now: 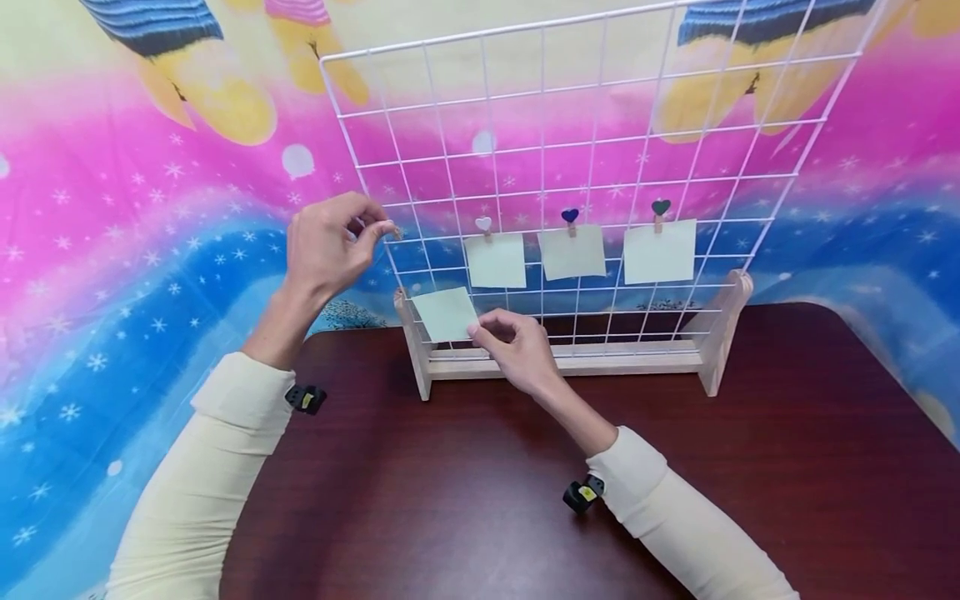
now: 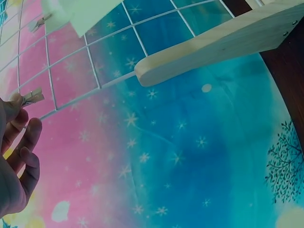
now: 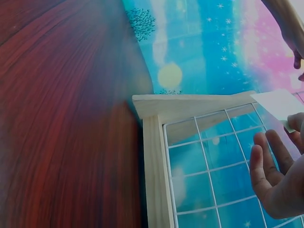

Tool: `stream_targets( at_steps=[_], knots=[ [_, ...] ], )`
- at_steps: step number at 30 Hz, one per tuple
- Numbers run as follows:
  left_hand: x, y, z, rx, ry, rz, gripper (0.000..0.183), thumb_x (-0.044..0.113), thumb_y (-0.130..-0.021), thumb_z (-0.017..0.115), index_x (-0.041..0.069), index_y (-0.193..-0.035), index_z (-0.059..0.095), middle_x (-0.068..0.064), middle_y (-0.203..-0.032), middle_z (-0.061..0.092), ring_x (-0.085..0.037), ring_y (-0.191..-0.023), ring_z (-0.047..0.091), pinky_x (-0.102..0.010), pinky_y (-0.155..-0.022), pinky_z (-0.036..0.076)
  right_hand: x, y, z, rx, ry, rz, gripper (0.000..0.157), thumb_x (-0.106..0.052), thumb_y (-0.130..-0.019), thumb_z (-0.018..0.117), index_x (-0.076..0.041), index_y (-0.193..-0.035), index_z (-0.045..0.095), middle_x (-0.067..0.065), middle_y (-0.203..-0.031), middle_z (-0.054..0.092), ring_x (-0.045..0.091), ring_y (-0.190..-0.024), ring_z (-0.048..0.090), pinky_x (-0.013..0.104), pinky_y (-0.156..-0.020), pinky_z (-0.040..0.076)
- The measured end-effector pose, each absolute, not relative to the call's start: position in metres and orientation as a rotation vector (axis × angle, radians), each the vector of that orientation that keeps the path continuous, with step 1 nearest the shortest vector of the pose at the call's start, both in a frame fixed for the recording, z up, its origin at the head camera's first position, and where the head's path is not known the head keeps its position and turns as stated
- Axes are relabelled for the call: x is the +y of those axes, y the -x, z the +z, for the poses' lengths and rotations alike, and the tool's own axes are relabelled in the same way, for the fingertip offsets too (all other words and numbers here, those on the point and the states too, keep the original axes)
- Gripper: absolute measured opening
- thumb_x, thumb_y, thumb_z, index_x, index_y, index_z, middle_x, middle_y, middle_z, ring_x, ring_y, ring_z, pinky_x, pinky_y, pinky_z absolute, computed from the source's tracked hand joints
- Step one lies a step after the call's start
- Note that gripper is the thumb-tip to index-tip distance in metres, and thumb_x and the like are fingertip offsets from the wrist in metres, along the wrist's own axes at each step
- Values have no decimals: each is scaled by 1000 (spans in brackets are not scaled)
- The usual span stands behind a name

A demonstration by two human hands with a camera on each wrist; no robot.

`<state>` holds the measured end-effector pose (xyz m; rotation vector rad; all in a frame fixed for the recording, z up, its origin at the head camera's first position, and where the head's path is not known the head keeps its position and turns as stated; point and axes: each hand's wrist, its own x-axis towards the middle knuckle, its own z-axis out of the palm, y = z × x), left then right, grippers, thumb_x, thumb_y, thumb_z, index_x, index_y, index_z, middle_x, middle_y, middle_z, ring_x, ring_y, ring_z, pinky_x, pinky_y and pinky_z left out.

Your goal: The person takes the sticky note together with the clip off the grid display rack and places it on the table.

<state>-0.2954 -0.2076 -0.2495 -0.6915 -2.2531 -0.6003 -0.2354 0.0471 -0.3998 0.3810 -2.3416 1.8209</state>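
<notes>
The left hand [image 1: 327, 242] is pinching a clip [image 2: 33, 96] by the left edge of the wire grid [image 1: 543, 27], probably needing a square squeeze on its tails. Next, a paper [image 1: 445, 315] is tilting before the grid's lower left, likely wanting levelling; the right hand [image 1: 522, 348] is pinching its corner. The wooden stand [image 1: 420, 362] is crowding the paper's left; three clipped notes [image 1: 496, 262] are hanging farther right.

The head view is bright and even, with pale glare on the near tabletop [image 1: 480, 500] and wide-angle stretching toward the edges. Both wrist views are dimmer and softer; the left hand [image 2: 12, 185] looks shaded.
</notes>
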Motion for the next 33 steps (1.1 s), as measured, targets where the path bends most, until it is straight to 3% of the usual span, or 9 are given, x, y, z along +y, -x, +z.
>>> stream_targets(
  at_steps=[6, 11, 15, 23, 33],
  knots=[
    [-213, 284, -255, -2324, 716, -592, 12, 20, -97, 81, 9, -97, 82, -11, -87, 82, -29, -75, 78, -31, -59, 49, 67, 229, -405, -2326, -359, 1868, 19, -24, -101, 77, -7, -109, 81, 17, -97, 80, 12, -80, 70, 26, -72, 59],
    [-217, 273, -269, -2366, 753, -574, 10, 19, -97, 81, 10, -98, 82, -10, -83, 79, -26, -69, 74, -35, -58, 51, 89, 220, -410, -2351, -297, 1904, 19, -22, -101, 77, -6, -110, 80, 19, -99, 80, 19, -86, 74, 37, -79, 64],
    [-219, 265, -281, -2379, 777, -562, 7, 19, -97, 80, 12, -97, 82, -6, -79, 78, -20, -65, 71, -32, -56, 48, 108, 210, -413, -2390, -247, 1907, 19, -23, -102, 76, -7, -111, 79, 18, -101, 81, 25, -86, 73, 35, -77, 62],
    [-220, 248, -299, -2403, 801, -600, 3, 15, -94, 81, 13, -96, 82, -3, -79, 78, -14, -63, 66, -23, -51, 40, 143, 182, -422, -2448, -131, 1909, 22, -21, -102, 75, -3, -116, 77, 18, -107, 79, 11, -84, 74, 31, -80, 64],
    [-219, 230, -325, -2460, 826, -663, 5, 14, -92, 83, 12, -97, 81, 0, -73, 73, -9, -59, 59, -25, -54, 44, 188, 147, -432, -2450, -29, 1908, 28, -21, -103, 74, 3, -118, 75, 20, -104, 80, 5, -87, 76, 27, -80, 63]
  ],
)
